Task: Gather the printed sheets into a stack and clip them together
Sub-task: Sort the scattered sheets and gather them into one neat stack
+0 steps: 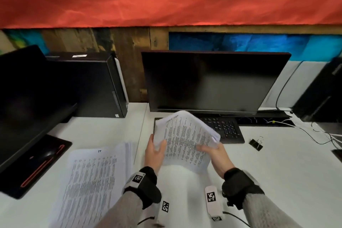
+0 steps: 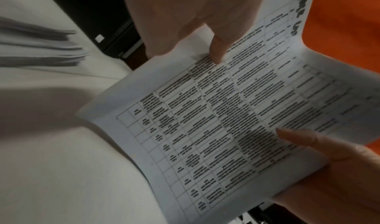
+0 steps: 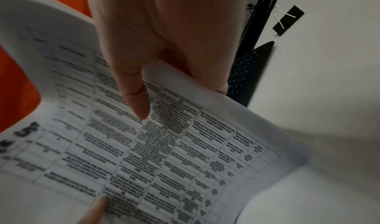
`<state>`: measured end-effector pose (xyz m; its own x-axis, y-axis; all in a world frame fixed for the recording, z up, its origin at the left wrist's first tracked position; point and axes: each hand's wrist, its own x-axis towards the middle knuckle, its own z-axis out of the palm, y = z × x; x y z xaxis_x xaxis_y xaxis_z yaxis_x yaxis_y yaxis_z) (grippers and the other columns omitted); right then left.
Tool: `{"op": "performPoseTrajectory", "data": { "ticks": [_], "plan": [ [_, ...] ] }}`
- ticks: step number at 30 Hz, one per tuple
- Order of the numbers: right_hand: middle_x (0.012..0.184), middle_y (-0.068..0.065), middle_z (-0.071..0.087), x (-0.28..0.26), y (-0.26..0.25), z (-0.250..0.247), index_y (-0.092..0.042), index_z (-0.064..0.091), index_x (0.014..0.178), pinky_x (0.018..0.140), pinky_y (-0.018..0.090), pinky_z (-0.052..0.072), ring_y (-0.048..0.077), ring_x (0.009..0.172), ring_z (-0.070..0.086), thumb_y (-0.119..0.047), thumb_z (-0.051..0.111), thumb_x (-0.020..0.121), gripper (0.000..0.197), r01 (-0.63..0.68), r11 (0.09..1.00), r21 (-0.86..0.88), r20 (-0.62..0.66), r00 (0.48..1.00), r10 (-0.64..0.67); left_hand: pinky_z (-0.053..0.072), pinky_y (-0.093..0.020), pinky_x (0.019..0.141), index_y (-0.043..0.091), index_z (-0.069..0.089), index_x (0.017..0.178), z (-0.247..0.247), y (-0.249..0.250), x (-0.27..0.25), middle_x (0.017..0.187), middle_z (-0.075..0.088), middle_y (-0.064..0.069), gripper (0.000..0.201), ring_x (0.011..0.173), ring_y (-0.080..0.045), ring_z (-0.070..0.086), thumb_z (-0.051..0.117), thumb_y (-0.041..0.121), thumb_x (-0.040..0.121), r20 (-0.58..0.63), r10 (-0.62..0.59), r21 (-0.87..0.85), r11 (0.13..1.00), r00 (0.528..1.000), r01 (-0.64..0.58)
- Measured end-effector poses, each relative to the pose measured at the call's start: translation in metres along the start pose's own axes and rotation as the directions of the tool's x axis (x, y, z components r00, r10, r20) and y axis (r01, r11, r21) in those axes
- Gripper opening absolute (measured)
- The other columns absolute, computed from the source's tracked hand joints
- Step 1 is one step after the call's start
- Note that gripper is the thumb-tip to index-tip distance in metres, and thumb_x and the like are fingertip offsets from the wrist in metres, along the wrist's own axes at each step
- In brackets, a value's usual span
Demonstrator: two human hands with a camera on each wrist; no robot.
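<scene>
My left hand [image 1: 155, 151] and right hand [image 1: 215, 152] grip a sheaf of sheets [image 1: 185, 139], still gathering. Next it joins the pile [image 1: 92, 177] left of it; the binder clip [image 1: 256, 144] waits right.

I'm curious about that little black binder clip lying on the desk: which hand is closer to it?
The right hand. It holds the right edge of the lifted printed sheets, with the binder clip just beyond it to the right. The left hand holds the sheets' opposite edge, farther away.
</scene>
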<state>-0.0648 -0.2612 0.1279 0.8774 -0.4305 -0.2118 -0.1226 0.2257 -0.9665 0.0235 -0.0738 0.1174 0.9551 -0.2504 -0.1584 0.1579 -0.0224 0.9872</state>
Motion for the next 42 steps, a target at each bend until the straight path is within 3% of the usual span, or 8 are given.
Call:
{"op": "performPoseTrajectory", "data": {
  "ticks": [11, 16, 19, 25, 30, 33, 36, 42],
  "plan": [
    [0.104, 0.023, 0.066, -0.001, 0.039, 0.024, -0.003, 0.061, 0.105, 0.074, 0.035, 0.050, 0.026, 0.083, 0.060, 0.005, 0.056, 0.086, 0.021, -0.049, 0.984, -0.171, -0.223, 0.975, 0.010, 0.045, -0.034, 0.099, 0.020, 0.051, 0.128, -0.017, -0.028, 0.010, 0.121, 0.062, 0.001, 0.038, 0.114, -0.019, 0.058, 0.057, 0.015, 0.091, -0.006, -0.049, 0.158, 0.986, 0.999, 0.049],
    [0.098, -0.001, 0.062, 0.003, 0.018, 0.089, -0.017, 0.051, 0.104, 0.079, 0.030, 0.048, 0.019, 0.090, 0.059, 0.004, 0.044, 0.090, 0.026, 0.027, 0.983, -0.184, -0.124, 0.991, -0.050, 0.047, -0.034, 0.098, 0.022, 0.044, 0.135, -0.084, 0.002, 0.017, 0.126, 0.059, 0.003, 0.045, 0.112, -0.018, 0.059, 0.052, 0.023, 0.091, -0.122, -0.022, 0.265, 0.963, 0.992, 0.053],
    [0.099, -0.003, 0.059, -0.002, 0.026, 0.133, -0.016, 0.048, 0.106, 0.075, 0.026, 0.046, 0.016, 0.089, 0.057, 0.000, 0.039, 0.092, 0.023, 0.002, 0.964, -0.264, 0.029, 1.000, 0.006, 0.049, -0.030, 0.086, 0.016, 0.053, 0.125, -0.140, 0.015, 0.010, 0.113, 0.064, -0.001, 0.035, 0.100, -0.022, 0.062, 0.052, 0.013, 0.090, -0.291, -0.017, 0.341, 0.932, 0.957, 0.120],
    [0.069, -0.002, 0.043, -0.010, 0.080, 0.207, -0.018, 0.045, 0.069, 0.054, 0.021, 0.033, 0.014, 0.061, 0.040, 0.001, 0.056, 0.079, 0.025, -0.128, 0.831, -0.541, 0.237, 0.925, 0.297, 0.036, -0.039, 0.106, 0.012, 0.035, 0.144, -0.242, -0.023, -0.020, 0.143, 0.044, -0.014, 0.061, 0.129, -0.035, 0.043, 0.057, 0.028, 0.090, -0.571, -0.205, 0.427, 0.753, 0.795, 0.501],
    [0.092, 0.013, 0.057, -0.015, 0.100, 0.227, -0.014, 0.048, 0.086, 0.055, 0.031, 0.053, 0.018, 0.056, 0.055, 0.000, 0.067, 0.077, 0.025, -0.254, 0.749, -0.612, 0.183, 0.876, 0.446, 0.035, -0.044, 0.101, 0.014, 0.039, 0.136, -0.265, -0.057, -0.030, 0.135, 0.043, -0.016, 0.056, 0.122, -0.035, 0.041, 0.057, 0.029, 0.085, -0.643, -0.304, 0.501, 0.527, 0.703, 0.687],
    [0.115, 0.010, 0.047, -0.012, 0.106, 0.224, -0.013, 0.042, 0.121, 0.084, 0.035, 0.050, 0.024, 0.095, 0.057, -0.023, 0.073, 0.076, 0.056, -0.132, 0.597, -0.792, 0.180, 0.883, 0.434, 0.032, -0.046, 0.103, 0.009, 0.032, 0.138, -0.261, -0.065, -0.022, 0.137, 0.032, -0.018, 0.069, 0.124, -0.036, 0.033, 0.063, 0.028, 0.079, -0.683, -0.300, 0.487, 0.491, 0.666, 0.722],
    [0.140, 0.015, 0.037, -0.007, 0.106, 0.217, -0.005, 0.026, 0.144, 0.103, 0.036, 0.042, 0.030, 0.126, 0.045, -0.033, 0.073, 0.080, 0.084, -0.161, 0.657, -0.736, 0.213, 0.866, 0.452, 0.033, -0.046, 0.103, 0.004, 0.028, 0.140, -0.258, -0.064, -0.011, 0.139, 0.033, -0.020, 0.077, 0.126, -0.037, 0.033, 0.065, 0.031, 0.078, -0.656, -0.381, 0.454, 0.490, 0.652, 0.744],
    [0.127, 0.015, 0.053, -0.004, 0.086, 0.199, 0.003, 0.033, 0.139, 0.073, 0.024, 0.046, 0.020, 0.092, 0.056, -0.023, 0.068, 0.087, 0.068, -0.491, 0.782, -0.384, 0.159, 0.799, 0.580, 0.042, -0.046, 0.101, 0.003, 0.026, 0.141, -0.246, -0.070, 0.005, 0.139, 0.039, -0.021, 0.098, 0.124, -0.039, 0.043, 0.079, 0.038, 0.067, -0.563, -0.514, 0.409, 0.506, 0.647, 0.759]
  ]
}}
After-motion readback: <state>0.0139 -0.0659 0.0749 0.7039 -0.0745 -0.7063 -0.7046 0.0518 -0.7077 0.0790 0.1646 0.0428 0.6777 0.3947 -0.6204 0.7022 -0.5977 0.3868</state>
